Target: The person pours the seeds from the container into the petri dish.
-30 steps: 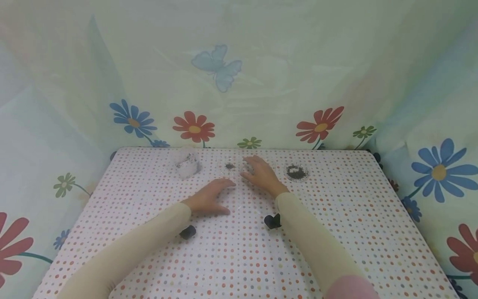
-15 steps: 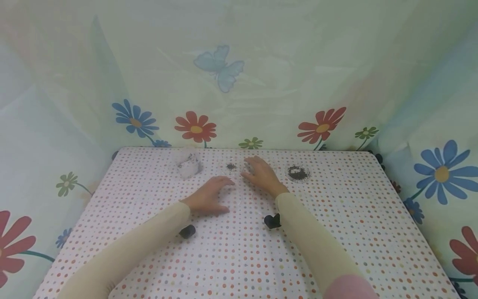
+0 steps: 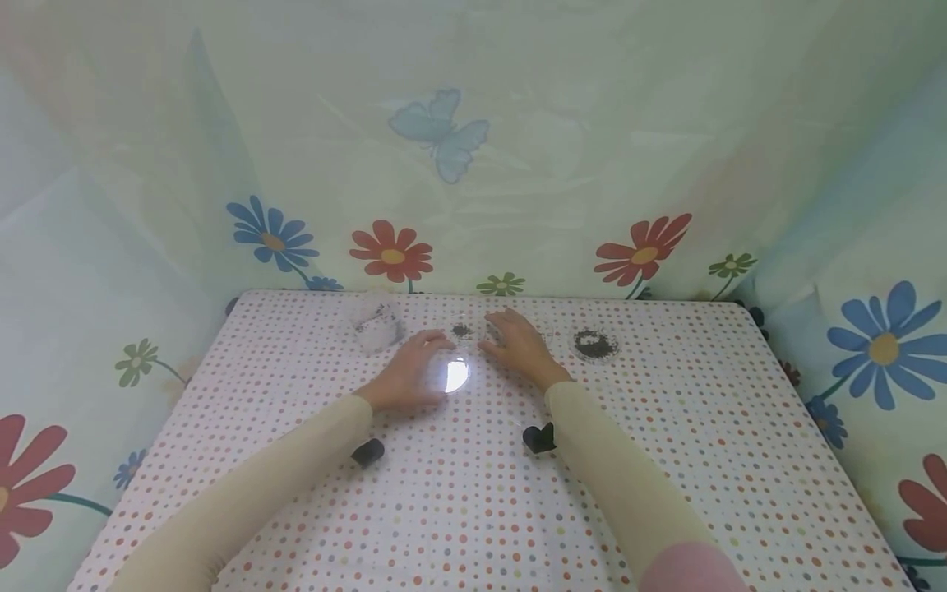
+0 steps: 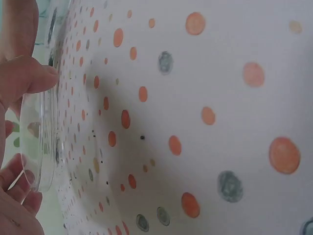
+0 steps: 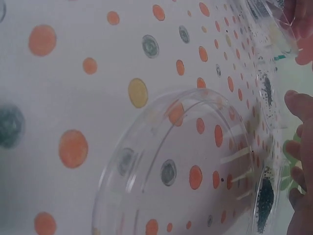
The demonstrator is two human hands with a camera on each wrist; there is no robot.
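Note:
My left hand [image 3: 407, 376] holds a clear petri dish [image 4: 46, 142] by its edge, tilted up off the table. In the left wrist view the thumb lies at its upper end and fingertips at its lower end. Bright glare comes off the dish in the head view. My right hand [image 3: 515, 345] reaches over the back of the table with fingers loosely spread and nothing gripped. Just beyond its fingertips sits a dish with a small patch of dark grains [image 3: 462, 330]. To its right stands a dish with more dark grains [image 3: 594, 344].
A clear container [image 3: 377, 326] with whitish and dark bits stands at the back left. Another clear dish [image 5: 110, 196] lies on the dotted tabletop [image 3: 473, 510] under the right wrist. A flowered curtain [image 3: 547, 164] hangs close behind and at both sides.
My left hand has moved slightly forward, and its thumb and fingers have drawn closer together. Glare has appeared on the dish. My right hand stays put.

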